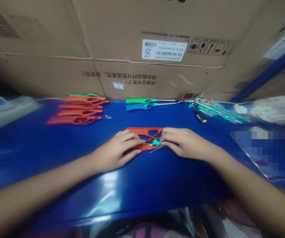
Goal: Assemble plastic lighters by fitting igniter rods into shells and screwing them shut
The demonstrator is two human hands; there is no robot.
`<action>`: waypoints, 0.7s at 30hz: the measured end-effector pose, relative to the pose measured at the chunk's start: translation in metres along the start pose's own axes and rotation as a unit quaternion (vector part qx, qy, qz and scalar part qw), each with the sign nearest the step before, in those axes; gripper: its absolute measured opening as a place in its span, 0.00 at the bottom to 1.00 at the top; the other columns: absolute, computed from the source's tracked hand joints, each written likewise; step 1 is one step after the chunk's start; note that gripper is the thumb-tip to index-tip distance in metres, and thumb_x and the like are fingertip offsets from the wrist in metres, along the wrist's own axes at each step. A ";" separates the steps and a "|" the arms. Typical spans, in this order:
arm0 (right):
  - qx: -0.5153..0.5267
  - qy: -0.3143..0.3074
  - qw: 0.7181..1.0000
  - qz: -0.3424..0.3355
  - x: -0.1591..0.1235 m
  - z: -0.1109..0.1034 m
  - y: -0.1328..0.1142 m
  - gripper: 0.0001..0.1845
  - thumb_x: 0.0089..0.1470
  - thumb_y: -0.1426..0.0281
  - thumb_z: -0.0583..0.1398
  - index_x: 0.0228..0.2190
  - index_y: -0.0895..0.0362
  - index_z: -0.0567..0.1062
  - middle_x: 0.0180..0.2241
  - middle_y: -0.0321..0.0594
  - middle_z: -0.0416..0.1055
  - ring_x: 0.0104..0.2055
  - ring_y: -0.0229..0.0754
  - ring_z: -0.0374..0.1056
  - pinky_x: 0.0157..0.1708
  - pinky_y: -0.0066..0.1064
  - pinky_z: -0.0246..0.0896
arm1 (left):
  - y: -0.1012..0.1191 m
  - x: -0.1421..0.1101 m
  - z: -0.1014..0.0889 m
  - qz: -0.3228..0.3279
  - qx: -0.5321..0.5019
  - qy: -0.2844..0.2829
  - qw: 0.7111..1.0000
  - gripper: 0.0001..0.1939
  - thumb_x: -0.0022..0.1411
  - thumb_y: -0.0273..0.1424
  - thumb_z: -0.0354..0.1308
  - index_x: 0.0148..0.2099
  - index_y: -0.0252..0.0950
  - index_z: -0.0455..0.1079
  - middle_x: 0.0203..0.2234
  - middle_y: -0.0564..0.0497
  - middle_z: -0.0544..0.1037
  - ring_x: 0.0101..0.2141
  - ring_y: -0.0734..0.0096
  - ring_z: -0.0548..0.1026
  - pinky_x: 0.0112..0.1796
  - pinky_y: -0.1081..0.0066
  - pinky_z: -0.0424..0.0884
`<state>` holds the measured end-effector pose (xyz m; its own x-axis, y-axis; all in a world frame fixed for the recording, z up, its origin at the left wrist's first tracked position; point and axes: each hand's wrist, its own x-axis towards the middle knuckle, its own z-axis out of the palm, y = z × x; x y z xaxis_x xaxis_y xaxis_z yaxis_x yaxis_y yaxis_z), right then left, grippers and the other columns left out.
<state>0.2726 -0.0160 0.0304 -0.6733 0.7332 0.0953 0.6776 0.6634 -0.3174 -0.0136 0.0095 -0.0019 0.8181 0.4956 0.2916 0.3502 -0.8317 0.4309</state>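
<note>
In the middle of the blue table lies an orange lighter casing half [146,132] with a loop-shaped trigger opening, hollow side up. Nearer me is the other orange half [146,146], with a black part, thin wires and a green trigger piece [156,142] in it. My left hand [126,147] is closed round the left end of this nearer half, thumb below and fingers above. My right hand [179,140] pinches at the right edge of the green trigger, its fingers also beside the far half. A thin metal rod [156,149] sticks out below; the right fingertips partly hide these parts.
Several orange and red lighter shells [80,112] lie at the left back. Green [141,100] and blue lighters [142,106] with metal tubes lie beyond my hands. A pile of green-tipped tubes [214,109], a black-yellow screwdriver [200,116] and a large carton [122,36] stand behind.
</note>
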 end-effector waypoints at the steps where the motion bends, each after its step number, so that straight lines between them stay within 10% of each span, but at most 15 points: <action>1: 0.004 -0.001 1.000 -0.002 0.001 0.002 0.000 0.08 0.65 0.72 0.55 0.38 0.56 0.76 0.43 0.42 0.74 0.44 0.43 0.72 0.41 0.32 0.64 | 0.002 0.001 0.000 -0.005 -0.006 -0.008 1.000 0.15 0.72 0.32 0.53 0.58 0.39 0.69 0.48 0.45 0.75 0.50 0.62 0.71 0.54 0.60 0.64; 21: -0.027 0.066 0.993 -0.098 0.005 0.019 -0.004 0.11 0.66 0.71 0.53 0.34 0.57 0.73 0.32 0.38 0.71 0.30 0.36 0.64 0.29 0.28 0.54 | 0.008 0.002 -0.005 -0.069 -0.090 -0.040 0.993 0.18 0.66 0.27 0.55 0.58 0.38 0.69 0.41 0.47 0.71 0.44 0.61 0.70 0.48 0.60 0.68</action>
<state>0.2605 -0.0181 0.0142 -0.7518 0.5998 0.2739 0.5546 0.7999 -0.2294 -0.0115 0.0051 0.0069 0.8036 0.5749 0.1540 0.3805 -0.6952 0.6098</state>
